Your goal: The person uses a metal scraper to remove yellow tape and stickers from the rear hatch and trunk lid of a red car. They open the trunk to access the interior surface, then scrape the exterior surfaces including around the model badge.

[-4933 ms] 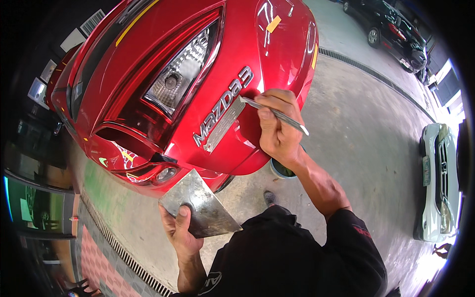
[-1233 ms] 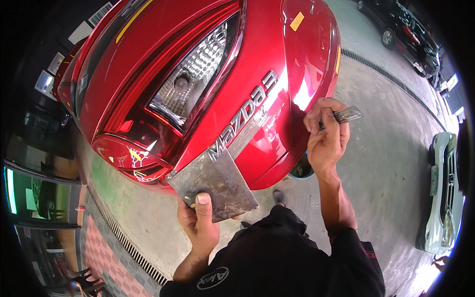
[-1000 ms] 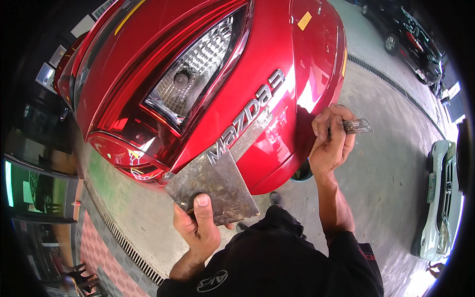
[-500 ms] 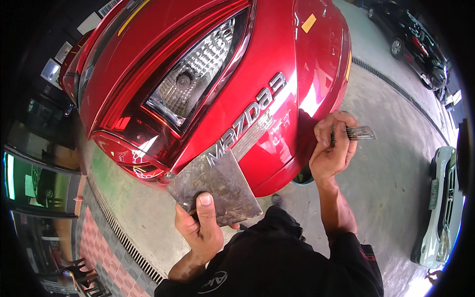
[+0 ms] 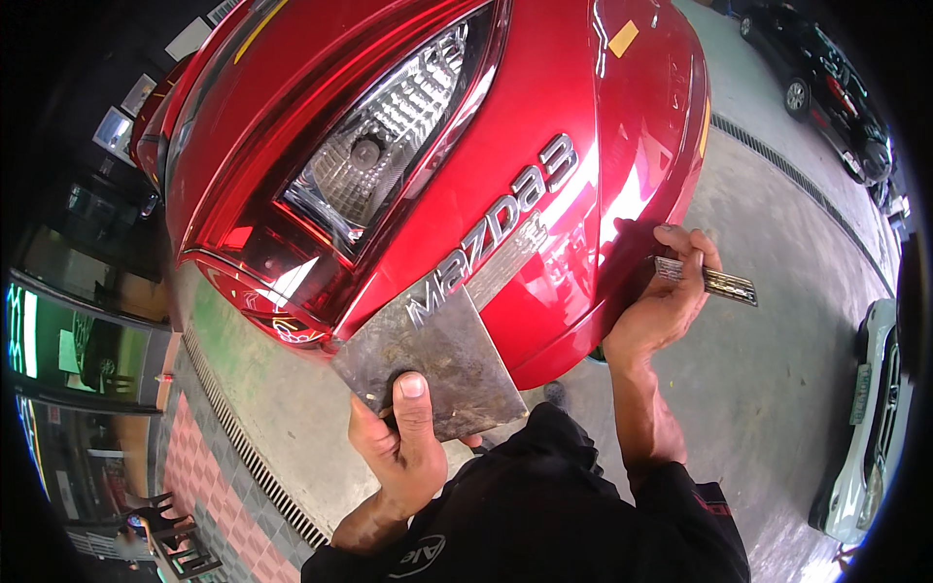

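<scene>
Gripping grey metal plate (image 5: 447, 355) in L hand (image 5: 408, 452), thumb flat on top face, fingers curled underneath. Keeping upper edge close by lower end of chrome letters (image 5: 501, 219) on red car (image 5: 546, 87); can't tell if touching. Holding flat, ribbed-looking metal strip (image 5: 731, 286) in R hand (image 5: 661, 311), pinched btwn half-curled fingers, both ends poking out, clear of bodywork.

Since approx. 5 s ago: brought plate up to car, took R hand off grey band (image 5: 503, 262) below letters (residue or reflection, can't tell). Since 0.5 s ago: turned strip in fingers. Means, prob., short break in work at band, w/ grip being reset.
</scene>
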